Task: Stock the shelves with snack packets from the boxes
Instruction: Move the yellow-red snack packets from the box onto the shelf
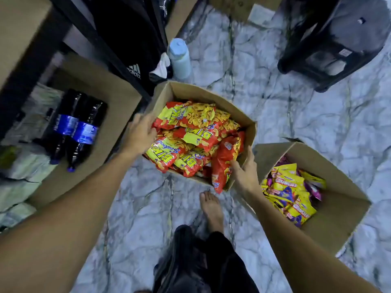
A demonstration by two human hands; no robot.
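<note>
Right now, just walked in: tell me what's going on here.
A person stands barefoot over an open box packed with red-and-yellow snack packets. The left hand reaches in at its left wall; the right hand touches a red packet at the near right corner. Nothing is lifted yet. A second box of yellow packets waits at the right; dark soda bottles lie at the left.

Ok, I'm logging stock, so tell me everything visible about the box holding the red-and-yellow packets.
The box is open brown cardboard, standing on the marbled floor, heaped nearly full with red-and-yellow snack packets. The left hand rests at its left rim; the right hand touches a packet at its near right corner.
</note>
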